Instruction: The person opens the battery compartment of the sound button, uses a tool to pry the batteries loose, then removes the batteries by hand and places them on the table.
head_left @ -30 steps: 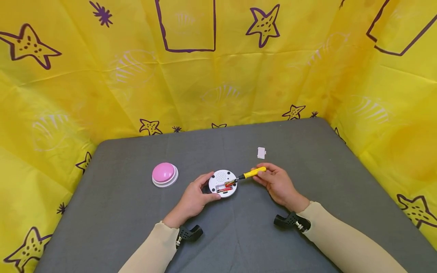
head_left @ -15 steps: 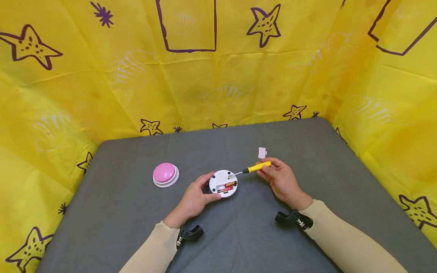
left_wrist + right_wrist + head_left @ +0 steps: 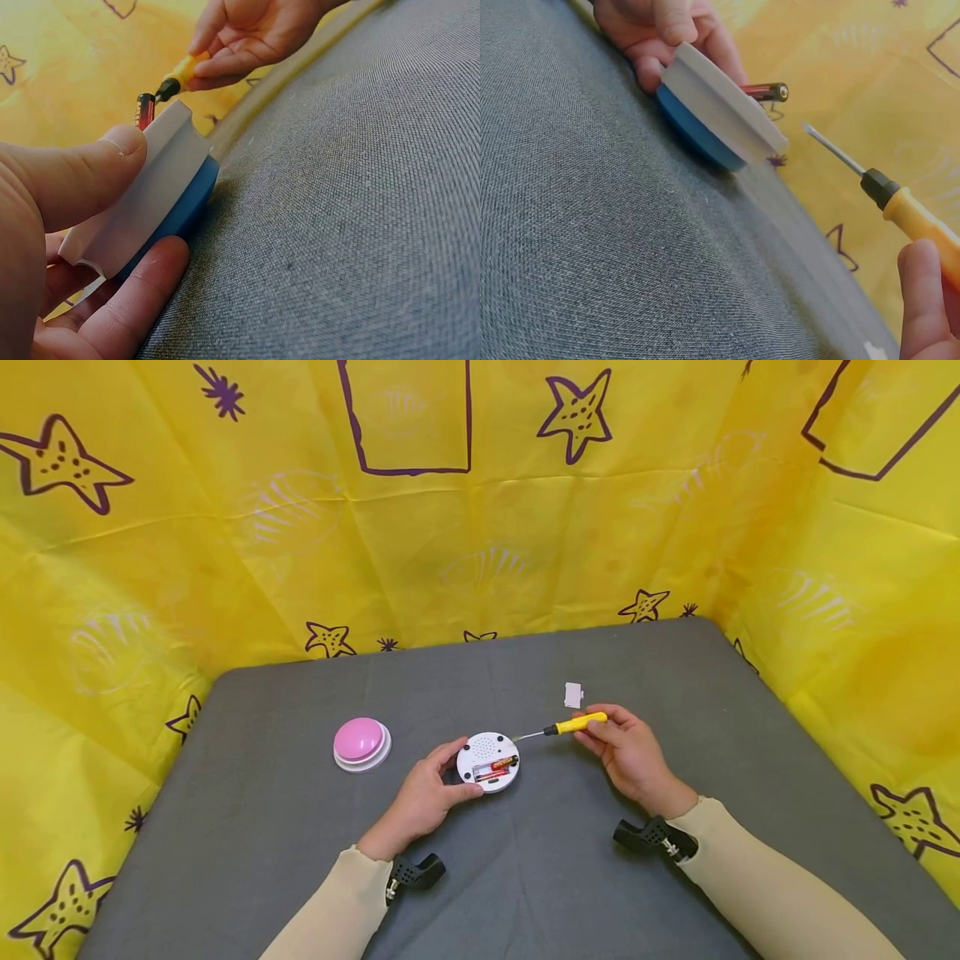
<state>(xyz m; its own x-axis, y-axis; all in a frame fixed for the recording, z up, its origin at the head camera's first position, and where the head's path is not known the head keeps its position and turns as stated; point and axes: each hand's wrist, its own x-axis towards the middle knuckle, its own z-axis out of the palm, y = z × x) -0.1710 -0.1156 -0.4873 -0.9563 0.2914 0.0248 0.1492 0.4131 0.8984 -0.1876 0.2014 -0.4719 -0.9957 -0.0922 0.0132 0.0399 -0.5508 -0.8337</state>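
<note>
Upside down on the cloth, a round white push-button light or buzzer (image 3: 487, 746) with a blue top shows its uncovered battery compartment. My left hand (image 3: 420, 800) grips its left side, thumb on the near rim and fingers around the far edge. One red and black battery (image 3: 505, 763) sticks up at its right end, seen also as a raised battery (image 3: 769, 91) in the right wrist view. Another red battery (image 3: 491, 775) lies lower in the compartment. My right hand (image 3: 633, 760) pinches a yellow-handled screwdriver (image 3: 581, 722), its metal tip apart from the battery and pointing left.
A pink-domed button (image 3: 358, 741) on a white base stands to the left. The small white battery cover (image 3: 573, 695) lies beyond my right hand. Grey cloth (image 3: 525, 877) covers the table, and yellow patterned curtains (image 3: 480, 543) hang behind and at the sides.
My right hand has drawn the screwdriver right and slightly up, so its tip has left the battery's end. The left hand keeps its grip on the white device, which stays in place.
</note>
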